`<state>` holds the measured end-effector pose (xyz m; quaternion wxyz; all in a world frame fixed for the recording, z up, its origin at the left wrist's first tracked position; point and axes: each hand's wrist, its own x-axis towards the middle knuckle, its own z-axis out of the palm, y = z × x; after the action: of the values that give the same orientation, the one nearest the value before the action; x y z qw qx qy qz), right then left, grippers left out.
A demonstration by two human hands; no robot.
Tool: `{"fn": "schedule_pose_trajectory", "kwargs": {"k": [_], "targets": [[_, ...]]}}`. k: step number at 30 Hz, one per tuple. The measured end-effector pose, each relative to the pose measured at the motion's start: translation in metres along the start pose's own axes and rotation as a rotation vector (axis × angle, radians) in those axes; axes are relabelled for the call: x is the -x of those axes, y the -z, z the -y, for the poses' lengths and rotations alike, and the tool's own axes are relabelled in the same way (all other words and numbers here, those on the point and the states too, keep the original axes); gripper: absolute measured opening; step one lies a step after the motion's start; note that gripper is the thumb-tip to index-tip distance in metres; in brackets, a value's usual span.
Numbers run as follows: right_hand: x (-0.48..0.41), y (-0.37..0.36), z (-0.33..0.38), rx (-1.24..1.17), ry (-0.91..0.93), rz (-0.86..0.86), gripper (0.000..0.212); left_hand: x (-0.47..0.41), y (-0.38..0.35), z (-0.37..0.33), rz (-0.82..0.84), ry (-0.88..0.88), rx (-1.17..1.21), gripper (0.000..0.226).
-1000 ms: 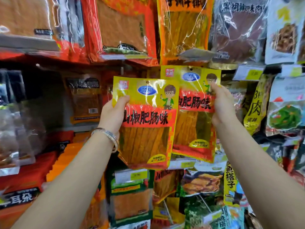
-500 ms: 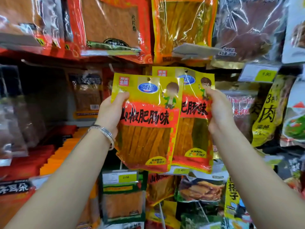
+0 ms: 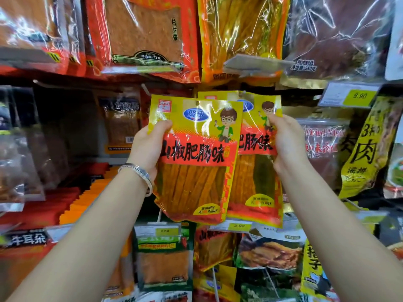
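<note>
Two identical yellow-and-red snack packets with a cartoon boy and orange strips inside are held up before a shop rack. My left hand [image 3: 150, 147] grips the front packet [image 3: 196, 166] by its left edge, thumb on the face. My right hand [image 3: 287, 144] pinches the rear packet [image 3: 257, 171] at its right edge. The front packet overlaps the left half of the rear one. A silver bangle [image 3: 139, 173] sits on my left wrist.
Hanging snack bags crowd the rack: large red and orange packs [image 3: 144, 33] above, a dark meat pack [image 3: 340, 35] upper right, a yellow bag [image 3: 366, 149] at right, green packets [image 3: 163, 258] below. Price tags read 9.90 [image 3: 359, 96], 3.80 [image 3: 239, 226] and 2.00 [image 3: 165, 231].
Both hands have brought the packets closer together, so the front one covers more of the rear one. The view has shifted slightly downward on the rack.
</note>
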<state>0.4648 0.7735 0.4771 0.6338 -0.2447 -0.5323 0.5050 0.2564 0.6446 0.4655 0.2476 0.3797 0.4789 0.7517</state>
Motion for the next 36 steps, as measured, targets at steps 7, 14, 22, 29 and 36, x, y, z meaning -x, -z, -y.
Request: {"fn": "schedule_pose_trajectory", "kwargs": {"k": [7, 14, 22, 29, 36], "targets": [[-0.015, -0.017, -0.005, 0.192, 0.124, -0.036, 0.022, 0.000, -0.006, -0.002, 0.006, 0.002, 0.000, 0.014], [-0.031, -0.021, -0.013, 0.628, 0.204, 0.106, 0.026, -0.002, -0.013, -0.003, 0.021, -0.003, -0.006, 0.012], [0.002, -0.018, 0.004, 0.002, 0.087, 0.236, 0.048, 0.005, -0.030, -0.013, 0.112, -0.042, 0.042, 0.014], [0.013, -0.004, 0.016, 0.056, 0.302, 0.130, 0.010, 0.009, -0.052, -0.020, 0.121, -0.389, -0.212, 0.029], [0.002, 0.004, 0.023, 0.210, 0.393, 0.025, 0.013, 0.013, -0.068, -0.041, 0.263, -0.782, -0.639, 0.058]]}}
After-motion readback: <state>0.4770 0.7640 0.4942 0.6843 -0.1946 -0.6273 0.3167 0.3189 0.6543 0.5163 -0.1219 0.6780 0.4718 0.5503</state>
